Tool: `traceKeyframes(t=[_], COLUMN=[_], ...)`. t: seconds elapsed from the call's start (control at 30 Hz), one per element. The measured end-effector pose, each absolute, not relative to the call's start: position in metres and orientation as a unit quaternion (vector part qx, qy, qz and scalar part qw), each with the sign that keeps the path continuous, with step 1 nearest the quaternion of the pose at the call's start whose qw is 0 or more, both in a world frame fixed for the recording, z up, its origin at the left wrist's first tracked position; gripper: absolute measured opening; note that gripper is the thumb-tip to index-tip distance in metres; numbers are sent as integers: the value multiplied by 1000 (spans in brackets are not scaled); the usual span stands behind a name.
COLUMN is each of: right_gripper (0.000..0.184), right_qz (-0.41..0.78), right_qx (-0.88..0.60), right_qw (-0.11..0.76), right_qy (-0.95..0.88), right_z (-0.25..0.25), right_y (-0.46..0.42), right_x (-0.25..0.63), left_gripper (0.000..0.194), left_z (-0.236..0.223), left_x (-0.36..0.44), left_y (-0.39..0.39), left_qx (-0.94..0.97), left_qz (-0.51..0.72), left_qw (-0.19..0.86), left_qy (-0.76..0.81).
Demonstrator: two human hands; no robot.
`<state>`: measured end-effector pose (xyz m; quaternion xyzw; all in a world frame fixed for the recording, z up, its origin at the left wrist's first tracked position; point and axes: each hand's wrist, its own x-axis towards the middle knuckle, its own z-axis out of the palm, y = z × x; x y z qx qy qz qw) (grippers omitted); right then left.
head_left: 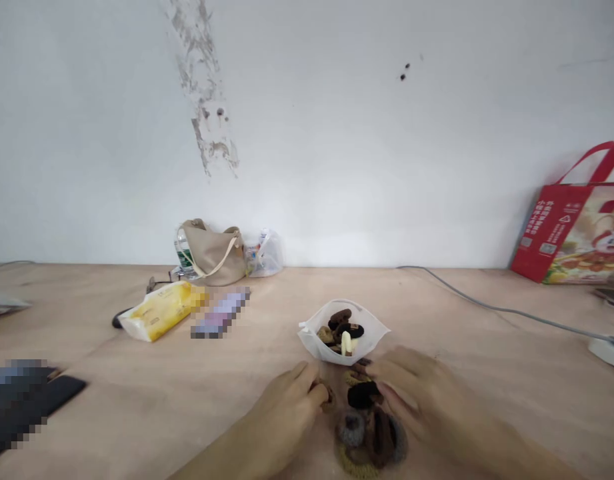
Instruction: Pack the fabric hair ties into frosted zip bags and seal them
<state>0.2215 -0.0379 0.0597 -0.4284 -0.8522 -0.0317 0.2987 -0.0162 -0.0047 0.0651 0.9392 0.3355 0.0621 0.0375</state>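
Observation:
A translucent white pouch [314, 345] stands with its mouth open on the table, holding several brown, black, tan and cream fabric loops that look like hair ties. In front of it lies a loose pile of similar fuzzy hair ties [351, 430], in grey, brown and mustard. My left hand [291, 400], left of the pile, has its fingers closed on a tan-brown hair tie [329, 400]. On the other side, my right hand [411, 387] is slightly blurred, with thumb and fingers pinching at a black hair tie [363, 395]. Its fingertips partly cover other pieces beneath.
A yellow tissue pack [167, 310] and a pixelated flat item [221, 313] lie at the left, before a beige handbag [214, 253] and a clear plastic bag [265, 255]. Along the right run a grey cable [481, 305] and a red shopping bag [551, 233]. Dark flat items [61, 393] sit far left.

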Motion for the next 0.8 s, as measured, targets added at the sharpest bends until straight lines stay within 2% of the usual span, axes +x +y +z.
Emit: traceKeyframes(t=[0.13, 0.3, 0.4, 0.53, 0.67, 0.8], right_gripper=[32, 44, 39, 29, 21, 18], right_qz=[-66, -97, -143, -143, -166, -181], right_qx=[-375, -329, -337, -343, -352, -356], right_qw=[320, 333, 334, 313, 294, 348], right_qy=[-868, -878, -869, -874, -873, -848], right_z=[31, 19, 14, 16, 42, 73], right_y=[-66, -65, -61, -62, -45, -12], right_x=[233, 238, 238, 245, 246, 232], left_gripper=[20, 21, 29, 11, 13, 16], left_z=[86, 113, 114, 103, 88, 77], left_x=[-17, 8, 22, 25, 16, 14], left_y=[-9, 8, 15, -5, -31, -33], left_qx=[933, 924, 920, 934, 947, 938], left_qz=[121, 158, 156, 112, 41, -2], left_qw=[-7, -77, -78, -23, 27, 40], left_qy=[338, 339, 351, 338, 318, 343])
